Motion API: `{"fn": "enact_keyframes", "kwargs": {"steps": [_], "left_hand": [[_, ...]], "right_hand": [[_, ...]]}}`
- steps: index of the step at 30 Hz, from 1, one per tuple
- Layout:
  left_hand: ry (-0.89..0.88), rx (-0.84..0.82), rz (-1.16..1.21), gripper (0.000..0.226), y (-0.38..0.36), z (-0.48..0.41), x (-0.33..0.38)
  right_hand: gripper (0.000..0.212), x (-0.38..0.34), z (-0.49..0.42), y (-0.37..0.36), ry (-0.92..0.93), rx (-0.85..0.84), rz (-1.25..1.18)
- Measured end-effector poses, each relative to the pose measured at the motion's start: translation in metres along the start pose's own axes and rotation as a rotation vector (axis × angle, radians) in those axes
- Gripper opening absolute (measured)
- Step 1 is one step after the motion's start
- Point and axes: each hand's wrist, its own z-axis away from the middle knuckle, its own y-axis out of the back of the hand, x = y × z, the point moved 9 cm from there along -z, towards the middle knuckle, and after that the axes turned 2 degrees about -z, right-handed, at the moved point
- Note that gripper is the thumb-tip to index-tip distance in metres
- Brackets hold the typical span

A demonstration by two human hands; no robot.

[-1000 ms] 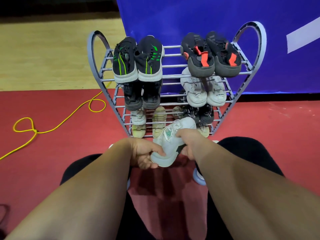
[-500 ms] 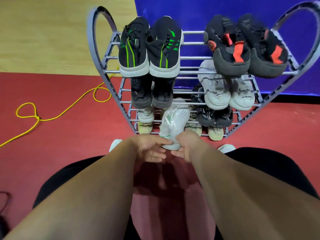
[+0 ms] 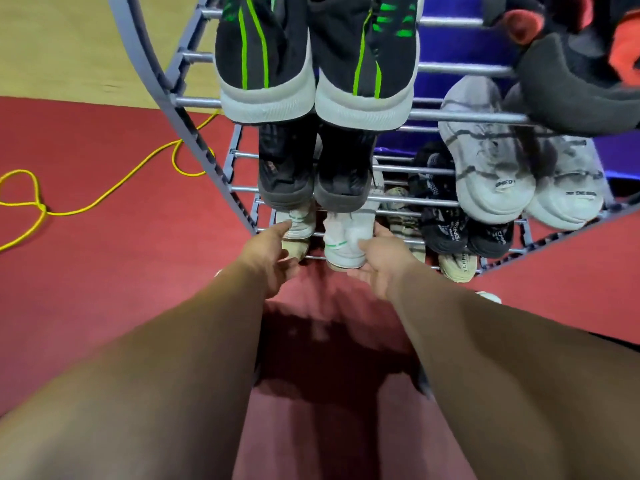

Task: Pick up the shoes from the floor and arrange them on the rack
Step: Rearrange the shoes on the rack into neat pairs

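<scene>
Low on rack (image 3: 194,129), R hand (image 3: 379,263) grips white shoe (image 3: 343,237) heel; L hand (image 3: 273,258) loose by next shoe (image 3: 300,223)

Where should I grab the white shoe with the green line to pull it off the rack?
Take the white shoe by its heel, coming from the front. The heel sticks out toward you, while its toe is tucked under the black shoes above.
</scene>
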Motion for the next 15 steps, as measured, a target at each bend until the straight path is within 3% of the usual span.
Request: {"fn": "enact_keyframes", "kwargs": {"steps": [6,8,15], "left_hand": [[-0.016,-0.059,0.087,0.048,-0.022,-0.025,0.013],[-0.024,-0.023,0.094,0.039,-0.023,-0.031,0.014],[-0.026,-0.005,0.128,0.019,-0.027,-0.036,0.010]], "right_hand": [[0.044,0.002,-0.027,-0.005,-0.031,0.080,-0.048],[0.032,0.009,-0.025,-0.009,-0.055,0.048,-0.073],[0.047,0.011,-0.037,-0.021,-0.015,0.076,-0.174]]}}
